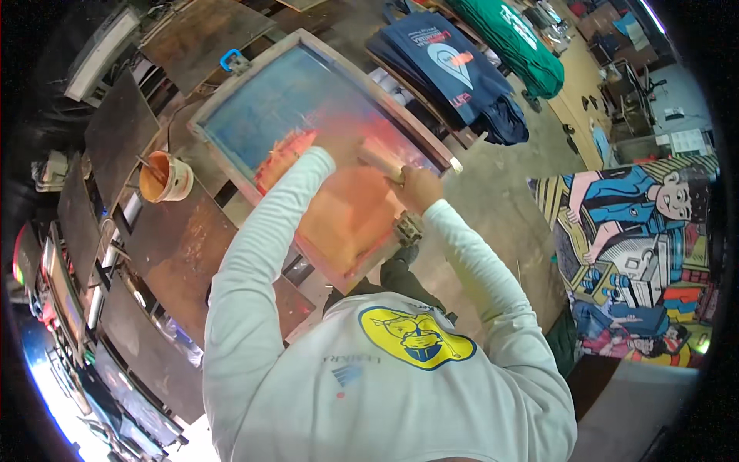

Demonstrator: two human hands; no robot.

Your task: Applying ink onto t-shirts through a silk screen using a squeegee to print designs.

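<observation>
A wooden-framed printing screen [312, 40] lies tilted in front of me, its mesh blue at the far end and smeared with red and orange ink at the near end. Across the mesh runs a squeegee [381, 162] with a pale wooden handle. My right hand [422, 189] is closed around the handle's right end, by the frame's right side. At the other end, my left hand [339, 148] is on the squeegee, blurred by motion. The squeegee's blade is hidden. A metal hinge clamp [408, 229] sits at the frame's near right edge.
An ink-stained white bucket [178, 183] with a stick stands left, on a brown board [181, 246]. Dark blue printed cloths [439, 65] and a green one [519, 46] lie at the far right. A blue-handled clamp [232, 60] is on the frame's far left corner. A painted mural [631, 262] stands right.
</observation>
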